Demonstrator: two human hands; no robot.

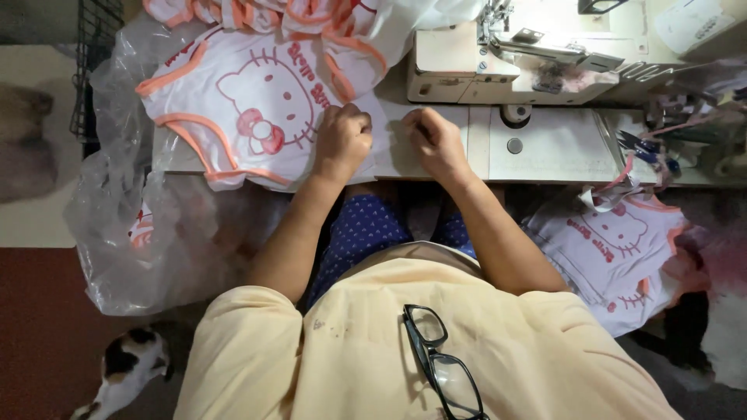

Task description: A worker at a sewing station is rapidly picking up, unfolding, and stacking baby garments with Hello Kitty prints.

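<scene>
A white garment (249,101) with orange trim and a pink cartoon cat print lies spread on the sewing table (545,152), at the left. My left hand (342,140) rests on its right edge with the fingers curled into the cloth. My right hand (436,140) sits just to the right, fingers also curled on the white fabric edge. Both hands lie in front of the cream sewing machine (506,62), a short gap between them.
Clear plastic bags (124,225) with more garments hang at the table's left. A pile of finished printed garments (607,249) lies at the lower right. Scissors (642,144) rest on the table's right. Black glasses (440,365) hang on my shirt. A cat (128,365) sits on the floor.
</scene>
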